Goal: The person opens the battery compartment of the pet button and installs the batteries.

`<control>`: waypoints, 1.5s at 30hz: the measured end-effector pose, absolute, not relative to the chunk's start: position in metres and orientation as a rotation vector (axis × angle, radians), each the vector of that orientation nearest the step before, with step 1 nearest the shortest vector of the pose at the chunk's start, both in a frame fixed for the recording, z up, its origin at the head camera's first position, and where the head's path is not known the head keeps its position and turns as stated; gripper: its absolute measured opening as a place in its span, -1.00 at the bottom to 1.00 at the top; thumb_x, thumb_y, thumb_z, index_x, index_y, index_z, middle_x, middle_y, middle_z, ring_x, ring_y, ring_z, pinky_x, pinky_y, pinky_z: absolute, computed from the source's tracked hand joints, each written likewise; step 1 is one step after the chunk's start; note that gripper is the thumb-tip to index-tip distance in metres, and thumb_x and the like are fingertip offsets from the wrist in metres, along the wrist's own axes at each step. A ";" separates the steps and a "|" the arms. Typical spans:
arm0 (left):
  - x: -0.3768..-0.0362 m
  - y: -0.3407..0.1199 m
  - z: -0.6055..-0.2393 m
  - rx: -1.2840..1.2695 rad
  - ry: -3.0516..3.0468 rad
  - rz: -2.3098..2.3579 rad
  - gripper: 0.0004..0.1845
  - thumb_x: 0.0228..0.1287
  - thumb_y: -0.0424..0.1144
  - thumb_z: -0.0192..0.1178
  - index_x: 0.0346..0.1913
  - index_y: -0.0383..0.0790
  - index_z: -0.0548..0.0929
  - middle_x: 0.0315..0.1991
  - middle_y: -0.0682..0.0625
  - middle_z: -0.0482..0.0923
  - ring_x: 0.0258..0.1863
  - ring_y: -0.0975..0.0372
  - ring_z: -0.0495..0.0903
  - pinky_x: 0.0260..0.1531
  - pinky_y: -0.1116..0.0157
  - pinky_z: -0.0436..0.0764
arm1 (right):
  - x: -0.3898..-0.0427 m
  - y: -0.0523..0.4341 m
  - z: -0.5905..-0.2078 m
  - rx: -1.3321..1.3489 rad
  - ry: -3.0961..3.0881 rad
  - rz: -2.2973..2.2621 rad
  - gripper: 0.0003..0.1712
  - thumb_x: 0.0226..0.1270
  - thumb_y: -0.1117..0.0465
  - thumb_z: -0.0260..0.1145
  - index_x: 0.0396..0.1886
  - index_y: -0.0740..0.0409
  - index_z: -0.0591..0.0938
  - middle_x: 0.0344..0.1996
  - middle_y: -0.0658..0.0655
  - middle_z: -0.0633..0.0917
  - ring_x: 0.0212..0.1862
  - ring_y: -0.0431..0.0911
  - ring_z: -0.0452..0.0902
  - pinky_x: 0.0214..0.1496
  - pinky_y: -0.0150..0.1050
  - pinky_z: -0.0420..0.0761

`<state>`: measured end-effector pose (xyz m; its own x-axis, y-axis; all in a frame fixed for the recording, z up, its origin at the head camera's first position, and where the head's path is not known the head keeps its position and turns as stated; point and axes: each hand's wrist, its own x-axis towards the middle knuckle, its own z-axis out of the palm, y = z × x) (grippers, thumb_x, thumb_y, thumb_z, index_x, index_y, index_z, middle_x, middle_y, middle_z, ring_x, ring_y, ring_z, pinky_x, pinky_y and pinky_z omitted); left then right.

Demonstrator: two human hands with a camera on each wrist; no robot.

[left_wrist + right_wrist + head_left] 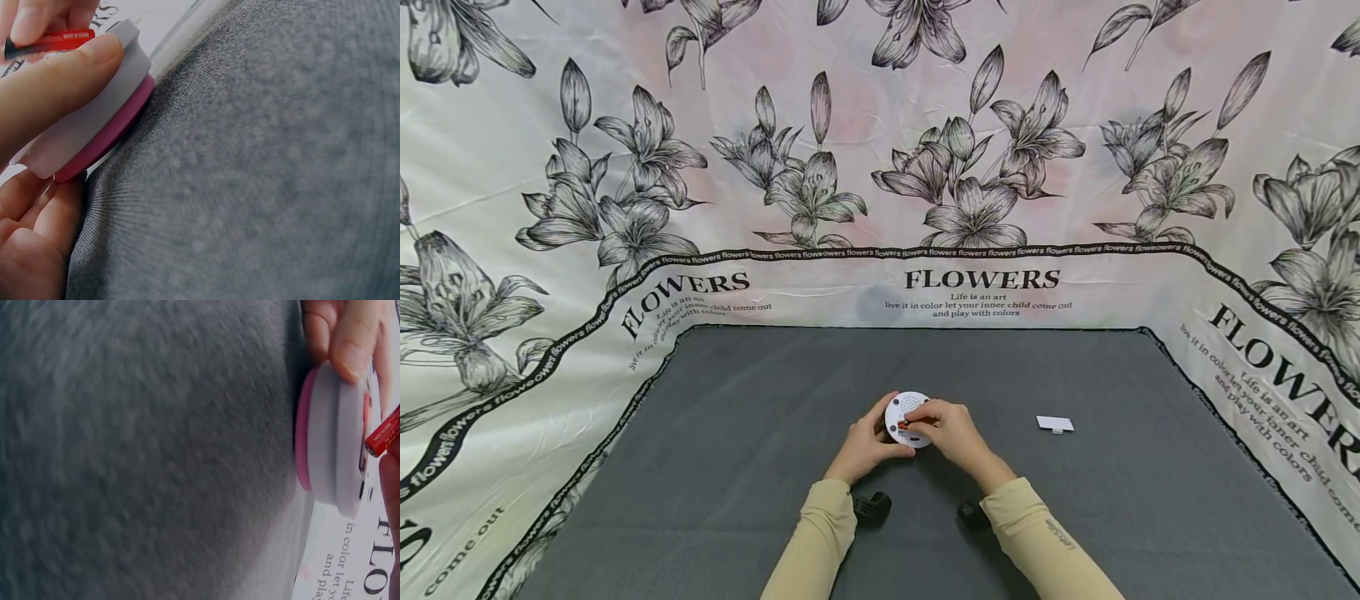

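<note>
My left hand (863,448) grips a round white device (904,405) by its edge, its perforated back with dark round feet facing up. A pink rim (304,431) runs along the device's lower side in the right wrist view. Over the open battery slot, my right hand (957,435) pinches a red battery (384,434) with a black end, seen also as a red battery (67,41) close to my left thumb. Something red shows inside the slot in the right wrist view. The right fingers partly hide the slot from the head view.
A small white battery cover (1055,423) with a tab lies on the grey cloth (760,408) to the right. Black wrist-worn pieces (872,509) sit by both sleeves. A white flower-printed curtain (820,292) borders the cloth at the back and sides.
</note>
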<state>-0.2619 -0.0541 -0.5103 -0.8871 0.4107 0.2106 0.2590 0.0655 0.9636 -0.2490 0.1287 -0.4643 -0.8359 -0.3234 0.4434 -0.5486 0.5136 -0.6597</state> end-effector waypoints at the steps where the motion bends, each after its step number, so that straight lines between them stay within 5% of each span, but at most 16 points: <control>1: -0.264 -0.054 -0.514 0.699 2.212 1.946 0.01 -0.08 -0.35 0.46 0.44 -0.14 0.09 0.32 -0.14 0.21 0.22 0.14 0.33 0.00 0.31 0.47 | -0.249 0.128 -0.465 0.757 -2.493 1.194 -0.84 0.01 0.34 0.44 -0.33 0.16 0.75 -0.36 0.02 0.68 -0.31 -0.13 0.59 -0.35 -0.34 0.59; 13: -0.267 -0.053 -0.520 0.700 2.198 1.953 0.05 -0.09 -0.29 0.47 0.45 -0.11 0.05 0.33 -0.10 0.19 0.22 0.17 0.32 0.01 0.32 0.46 | -0.249 0.121 -0.471 0.785 -2.547 1.002 -0.85 -0.02 0.40 0.44 -0.38 0.18 0.75 -0.36 0.05 0.63 -0.22 -0.05 0.55 -0.20 -0.19 0.59; 22: -0.266 -0.054 -0.517 0.698 2.231 1.922 0.04 -0.10 -0.28 0.47 0.45 -0.11 0.07 0.33 -0.07 0.19 0.23 0.22 0.31 0.02 0.34 0.45 | -0.247 0.117 -0.471 0.697 -2.622 1.022 -0.89 0.02 0.36 0.44 -0.42 0.09 0.73 -0.40 -0.06 0.59 -0.28 -0.14 0.45 -0.28 -0.24 0.54; 30: -0.269 -0.055 -0.521 0.704 2.244 1.922 0.05 -0.10 -0.26 0.48 0.45 -0.12 0.07 0.31 -0.08 0.23 0.21 0.21 0.34 0.00 0.33 0.47 | -0.249 0.115 -0.471 0.659 -2.608 1.059 -0.94 0.04 0.20 0.46 -0.48 0.05 0.71 -0.50 -0.15 0.53 -0.38 -0.21 0.38 -0.34 -0.27 0.46; 37: -0.269 -0.054 -0.520 0.712 2.252 1.917 0.04 -0.10 -0.25 0.48 0.45 -0.12 0.07 0.31 -0.06 0.23 0.21 0.21 0.33 0.00 0.33 0.47 | -0.250 0.110 -0.471 0.479 -2.675 1.010 -0.91 0.00 0.16 0.47 -0.57 -0.08 0.68 -0.56 -0.19 0.49 -0.40 -0.20 0.38 -0.31 -0.09 0.26; 45: -0.268 -0.054 -0.520 0.709 2.233 1.930 0.03 -0.08 -0.26 0.47 0.45 -0.12 0.07 0.32 -0.06 0.22 0.21 0.23 0.33 0.01 0.32 0.46 | -0.254 0.109 -0.469 0.523 -2.677 1.135 -0.82 -0.05 0.30 0.45 -0.67 -0.01 0.62 -0.56 -0.09 0.47 -0.42 -0.15 0.32 -0.35 -0.20 0.35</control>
<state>-0.2678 -0.0544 -0.5196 -0.8854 0.4103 0.2183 0.2755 0.0851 0.9575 -0.2537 0.1089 -0.4689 -0.9205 -0.2465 0.3033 -0.3894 0.6453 -0.6572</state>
